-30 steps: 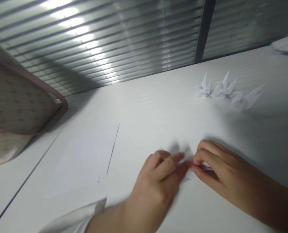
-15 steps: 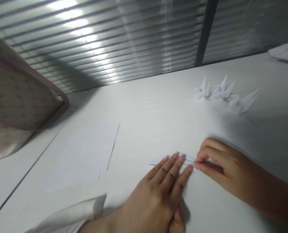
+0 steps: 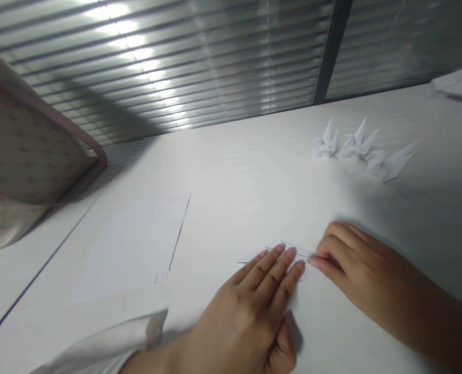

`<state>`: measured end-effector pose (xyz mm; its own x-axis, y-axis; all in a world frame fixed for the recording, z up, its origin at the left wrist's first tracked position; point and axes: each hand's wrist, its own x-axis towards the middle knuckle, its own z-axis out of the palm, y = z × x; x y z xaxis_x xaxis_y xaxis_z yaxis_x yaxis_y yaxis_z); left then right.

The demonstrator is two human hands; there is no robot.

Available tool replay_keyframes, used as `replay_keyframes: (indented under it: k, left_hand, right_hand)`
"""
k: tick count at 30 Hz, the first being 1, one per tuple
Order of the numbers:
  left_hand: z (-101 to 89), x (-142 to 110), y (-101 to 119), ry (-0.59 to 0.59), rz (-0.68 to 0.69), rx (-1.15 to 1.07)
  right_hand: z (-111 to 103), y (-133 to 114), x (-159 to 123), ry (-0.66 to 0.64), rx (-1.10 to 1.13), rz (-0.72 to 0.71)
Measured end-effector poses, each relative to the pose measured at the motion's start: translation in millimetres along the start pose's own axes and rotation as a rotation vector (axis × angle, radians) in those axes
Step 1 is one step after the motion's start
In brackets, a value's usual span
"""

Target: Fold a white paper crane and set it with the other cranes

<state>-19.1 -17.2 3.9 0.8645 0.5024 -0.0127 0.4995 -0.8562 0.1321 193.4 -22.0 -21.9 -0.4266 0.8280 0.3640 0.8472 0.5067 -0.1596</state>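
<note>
Currently on record at centre view: one folded white paper strip (image 3: pixel 252 256), lying flat on a white desk (image 3: pixel 234 182), just between the two hands. Left hand (image 3: pixel 246 317): open, palm down, fingers (image 3: pixel 289 257) spread across the strip and touching it, thumb (image 3: pixel 283 348) tucked low at 6 o'clock from the strip. Right hand (image 3: pixel 365 265): curled, entering from 3 o'clock, fingertips closed together on the strip's right end, gripping it. White sleeve (image 3: pixel 106 345): loose cuff at the left wrist, at 7 o'clock. Sheet of white paper (image 3: pixel 133 244): flat on the desk at 9 o'clock, well apart from the hands. Origami cranes (image 3: pixel 355 140): three, white, in a row at 1 o'clock, near one another, the rightmost with a long pointed wing or tail. Loose white paper (image 3: pixel 457 83): at the desk's far edge, 2 o'clock. Patterned fabric bag (image 3: pixel 24 140): pink-trimmed, at 10 o'clock, beyond the desk's left edge. Venetian blinds (image 3: pixel 156 67): behind the desk at 12 o'clock, split by a dark upright window frame (image 3: pixel 332 47)
</note>
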Motion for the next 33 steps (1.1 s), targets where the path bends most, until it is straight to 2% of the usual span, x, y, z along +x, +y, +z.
replay_keyframes:
  k: [8, 12, 20, 26, 33]
  left_hand:
    - [-3.4, 2.3, -2.9, 0.006, 0.033, 0.034]
    - [-4.7, 2.6, -2.1, -0.016, 0.038, 0.053]
    - [-4.8, 3.2, -1.0, -0.046, 0.055, 0.111]
    - [-4.2, 3.0, -0.8, -0.056, 0.048, 0.107]
    - [-7.4, 2.4, -1.6, -0.047, 0.056, 0.065]
  right_hand:
    - [-4.3, -1.6, 5.5, -0.071, -0.224, -0.096]
    - [-5.7, -2.8, 7.3, -0.086, -0.255, -0.081]
    - [-5.8, -4.6, 8.0, -0.095, -0.235, 0.008]
    - [-2.4, 1.0, 4.1, -0.082, -0.095, 0.059]
    - [-1.1, 8.2, 1.2, -0.072, -0.162, -0.022]
